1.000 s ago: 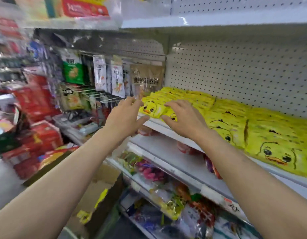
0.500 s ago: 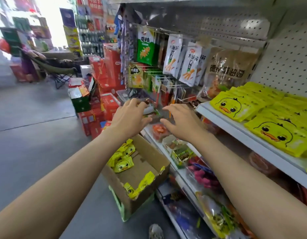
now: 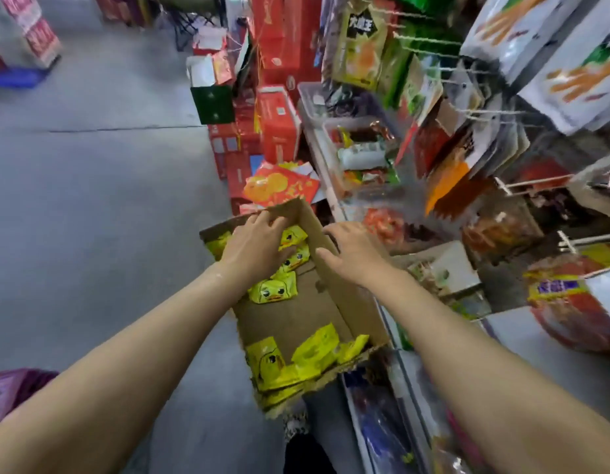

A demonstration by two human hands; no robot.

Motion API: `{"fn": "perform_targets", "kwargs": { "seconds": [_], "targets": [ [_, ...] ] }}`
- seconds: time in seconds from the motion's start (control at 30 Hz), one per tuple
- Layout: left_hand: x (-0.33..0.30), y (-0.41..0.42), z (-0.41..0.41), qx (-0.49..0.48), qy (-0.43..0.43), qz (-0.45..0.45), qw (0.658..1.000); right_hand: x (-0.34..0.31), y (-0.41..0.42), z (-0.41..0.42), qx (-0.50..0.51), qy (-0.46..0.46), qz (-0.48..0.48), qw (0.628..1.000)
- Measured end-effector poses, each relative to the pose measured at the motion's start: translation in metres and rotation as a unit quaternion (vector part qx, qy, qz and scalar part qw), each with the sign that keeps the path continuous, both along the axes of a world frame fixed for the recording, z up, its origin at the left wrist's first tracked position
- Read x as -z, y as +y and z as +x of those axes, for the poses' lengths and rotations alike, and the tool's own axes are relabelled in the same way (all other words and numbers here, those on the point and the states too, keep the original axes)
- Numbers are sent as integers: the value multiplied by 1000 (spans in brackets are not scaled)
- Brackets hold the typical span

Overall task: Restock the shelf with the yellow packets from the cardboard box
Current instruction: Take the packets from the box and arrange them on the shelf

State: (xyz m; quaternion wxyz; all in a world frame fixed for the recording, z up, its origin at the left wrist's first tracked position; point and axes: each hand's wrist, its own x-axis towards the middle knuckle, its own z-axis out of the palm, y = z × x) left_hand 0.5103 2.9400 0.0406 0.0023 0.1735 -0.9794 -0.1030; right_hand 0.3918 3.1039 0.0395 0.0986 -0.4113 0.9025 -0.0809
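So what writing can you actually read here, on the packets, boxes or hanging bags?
"大面王" or similar: three white characters on the black top of a hanging snack bag, smeared, so the reading is unsure.
Yellow packets in the cardboard box: only a duck face, no legible words.
Red cartons and the other hanging bags: print too blurred to read.

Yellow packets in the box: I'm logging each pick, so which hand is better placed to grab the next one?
Left. The left hand is already inside the cardboard box, fingers spread over the yellow packets. The right hand hovers over the box's side wall, off the packets.
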Motion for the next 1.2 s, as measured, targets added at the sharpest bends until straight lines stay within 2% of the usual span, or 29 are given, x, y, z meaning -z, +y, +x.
{"fn": "perform_targets", "kwargs": {
  "seconds": [0.17,0.37,0.53,0.63,0.73,0.87,0.97,1.03,1.13,1.2],
  "targets": [
    [120,-10,-20,-38,-158,80,984,124,-20,-34,-14,-142,112,984],
    [254,15,-3,-103,-279,198,934,243,2,-33,-12,-278,237,931],
    [325,32,15,-157,-367,248,882,306,13,-29,-33,-306,303,902],
    [349,42,25,-209,-387,272,856,331,15,-24,-57,-305,316,897],
    [360,47,29,-236,-401,251,849,346,17,-22,-79,-294,328,894],
    [358,42,20,-210,-396,185,875,356,14,-24,-110,-260,328,901],
    [351,31,10,-227,-363,231,874,352,6,-29,-56,-291,253,921],
    [349,22,3,-250,-301,267,881,342,-1,-35,-28,-280,168,945],
    [347,10,-9,-287,-163,297,896,329,-8,-43,-9,-198,8,980],
    [345,4,-17,-321,-100,304,891,325,-7,-42,-25,-166,-23,986]
  ]
}}
